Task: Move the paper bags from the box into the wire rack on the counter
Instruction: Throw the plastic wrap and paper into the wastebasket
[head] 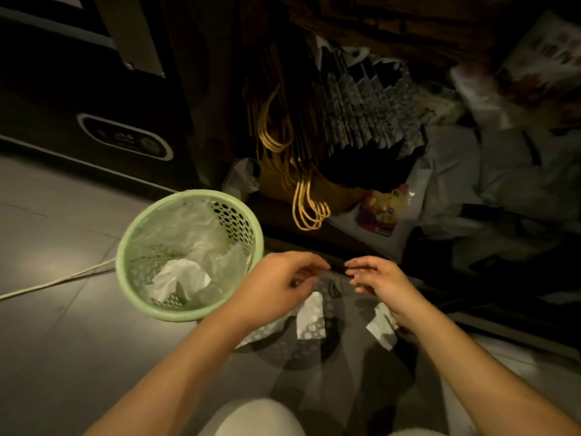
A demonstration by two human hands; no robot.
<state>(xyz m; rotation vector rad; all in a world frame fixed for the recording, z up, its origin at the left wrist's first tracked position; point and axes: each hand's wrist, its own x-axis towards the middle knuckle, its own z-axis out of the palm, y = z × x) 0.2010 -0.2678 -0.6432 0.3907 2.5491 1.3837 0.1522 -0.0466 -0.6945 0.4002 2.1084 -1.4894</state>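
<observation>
A person leans over a dim storage recess at floor level, both arms reaching from the bottom of the frame toward its centre; the left hand (276, 287) and the right hand (377, 280) hover close together, fingertips nearly facing, each grip released with fingers loosely curled around nothing.

The paper bags (341, 191) stand packed on edge in the upper centre of the frame, their yellow rope handles (309, 206) spilling down toward the hands; a fan of patterned bags (367, 111) sits just right of them; whether a box encloses them cannot be made out in the shadow. The wire rack and the bench that carries it are out of the frame.

A green perforated wastebasket (122, 262), lined with clear plastic and holding crumpled paper, stands on the tiled floor (56, 341) at centre left, just beside the left hand; a pale cord (56, 280) trails off to the left edge; a purple and yellow packet (383, 209) lies right of the handles.

The step in hand appears to be the reach for a first load, with no bag yet lifted; the next move likely calls for both hands to travel up the frame past the basket, gather a bundle of bags by handles or edges, and draw it out without snagging the tangled loops or toppling the neighbouring stack.
</observation>
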